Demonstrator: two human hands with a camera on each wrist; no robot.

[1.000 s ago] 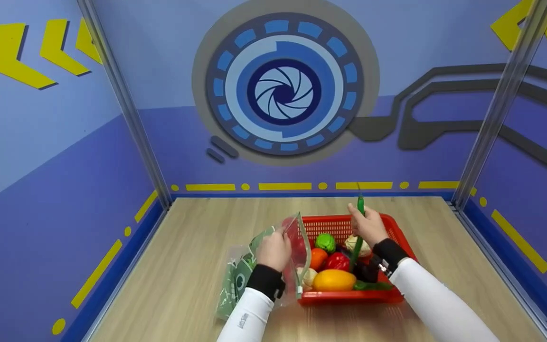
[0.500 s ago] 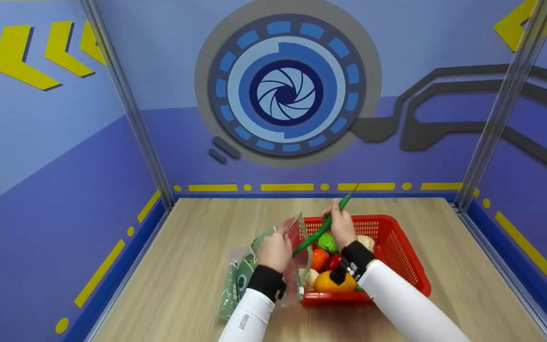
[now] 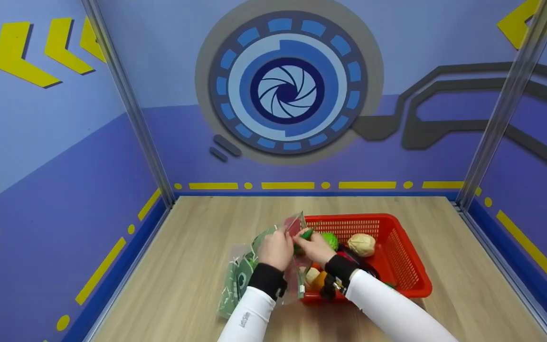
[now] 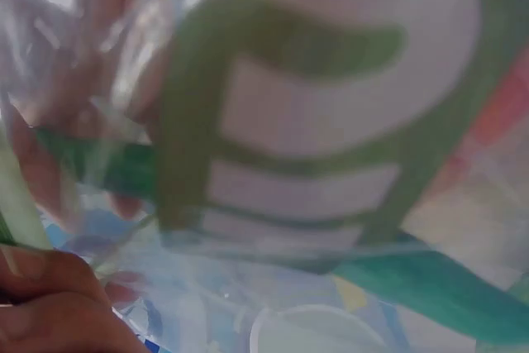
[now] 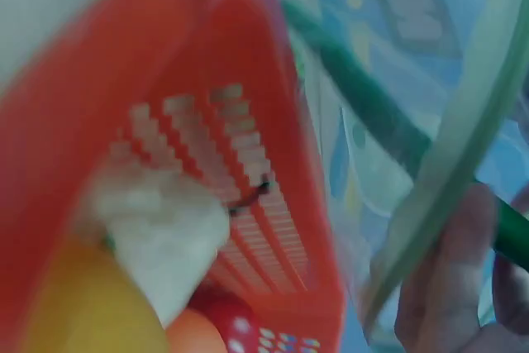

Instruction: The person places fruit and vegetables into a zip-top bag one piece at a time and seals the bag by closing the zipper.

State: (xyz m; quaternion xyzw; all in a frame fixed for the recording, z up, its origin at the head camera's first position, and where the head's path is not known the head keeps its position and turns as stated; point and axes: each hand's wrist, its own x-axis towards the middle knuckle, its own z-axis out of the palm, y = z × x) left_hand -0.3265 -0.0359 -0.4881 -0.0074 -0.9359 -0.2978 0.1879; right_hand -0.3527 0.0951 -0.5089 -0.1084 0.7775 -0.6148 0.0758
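My left hand (image 3: pixel 276 249) pinches the open edge of a clear zip bag (image 3: pixel 230 289) with a green cartoon print, at the basket's left side. My right hand (image 3: pixel 317 248) is right beside it at the bag's mouth, holding a long green chili pepper (image 3: pixel 306 233). In the right wrist view the chili (image 5: pixel 376 117) runs behind the bag's pale zip strip (image 5: pixel 463 155), its body inside the bag. Through the printed plastic (image 4: pixel 314 130) in the left wrist view, more of the green chili (image 4: pixel 413 287) shows. A leafy green thing peeks out within the bag.
A red plastic basket (image 3: pixel 420 280) touches the bag's right side. It holds a cream-coloured round vegetable (image 3: pixel 361 244), a green one (image 3: pixel 330 240), a dark eggplant (image 3: pixel 368 267) and a yellow fruit (image 3: pixel 320 281). Blue panels with metal posts enclose the wooden table (image 3: pixel 197 228).
My right hand has carried the chili pepper left from over the basket, tilting it, and pushed it into the bag's mouth. My left hand has stayed on the bag's edge.
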